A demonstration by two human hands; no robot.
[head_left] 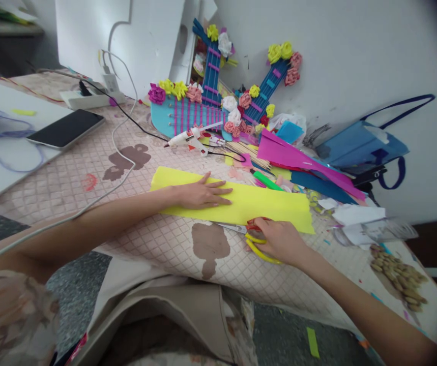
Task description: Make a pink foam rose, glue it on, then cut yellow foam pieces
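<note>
A long strip of yellow paper [275, 203] lies across the table in front of me. My left hand [203, 194] rests flat on it, fingers stretched out to the right. Close to the strip's near edge, my right hand [279, 241] grips a pair of scissors [258, 239] with red and yellow handles. Their blades point left along that edge. The tip is partly hard to make out against the paper.
Behind the strip lie a white glue gun [185, 138], a green marker [267, 180] and magenta paper [298, 160]. Flower-trimmed blue craft guitars [187, 114] lean at the wall. A phone [67, 128] is left; a clear jar [374, 231] and nuts [399, 277] are right. A white cable crosses my left arm.
</note>
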